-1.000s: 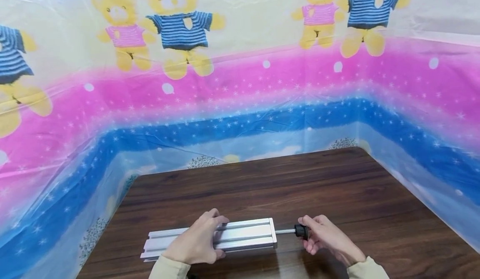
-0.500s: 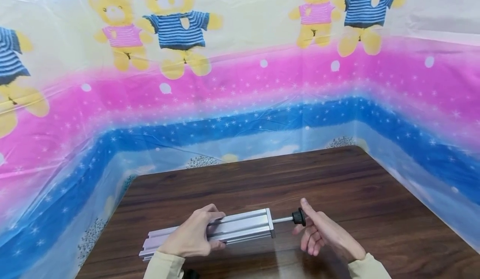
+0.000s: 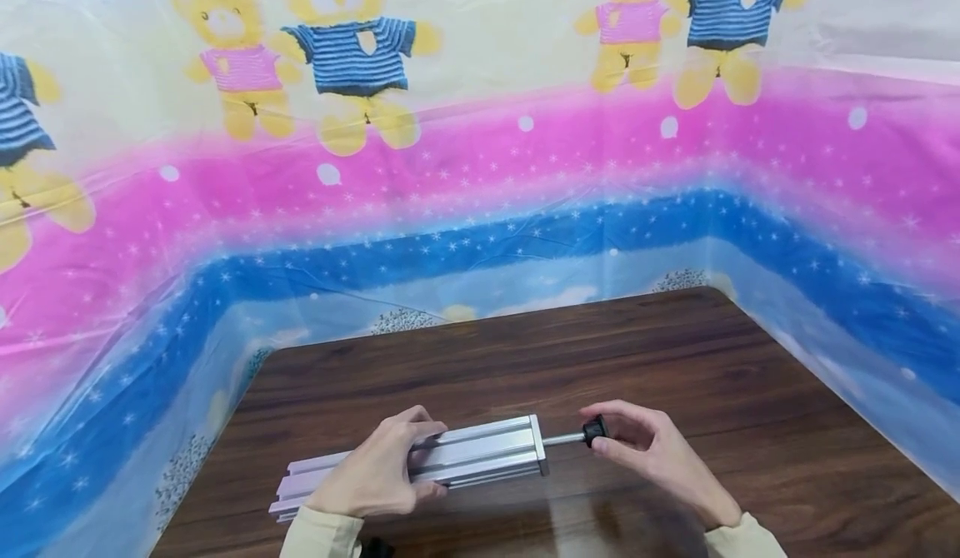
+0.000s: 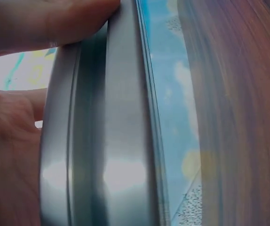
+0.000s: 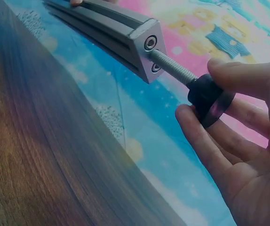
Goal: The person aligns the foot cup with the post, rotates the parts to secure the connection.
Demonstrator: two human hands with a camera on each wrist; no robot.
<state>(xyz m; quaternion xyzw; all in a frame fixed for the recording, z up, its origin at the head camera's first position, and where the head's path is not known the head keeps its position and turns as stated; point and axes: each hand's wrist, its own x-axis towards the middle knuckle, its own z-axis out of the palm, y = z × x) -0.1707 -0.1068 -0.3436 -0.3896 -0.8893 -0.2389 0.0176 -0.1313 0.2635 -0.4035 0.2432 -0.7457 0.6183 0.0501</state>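
the left hand (image 3: 378, 470) grips a long bar of silvery aluminium profile (image 3: 483, 455) from above, its thumb and fingers curled over opposite long sides. the bar is held over the dark worktop (image 3: 480, 366), its right end raised; whether the far left end touches the wood, i can't tell. straight open grooves run along its faces, and the metal has a smooth, satin shine. a flat end plate (image 5: 142, 55) caps the right end, with two round socket-head bolts (image 5: 151, 43) seated in recesses. between them a threaded rod (image 5: 173, 66) sits in the plate and sticks straight out, its fine ridges plain to see. on the rod's outer end is a black foot (image 3: 596, 429), a short collar flaring to a round disc, pinched by the right hand (image 3: 663, 458) between thumb and fingers. the worktop has streaky brown wood grain; behind it hangs a creased, glossy sheet (image 3: 480, 166) printed with bears.
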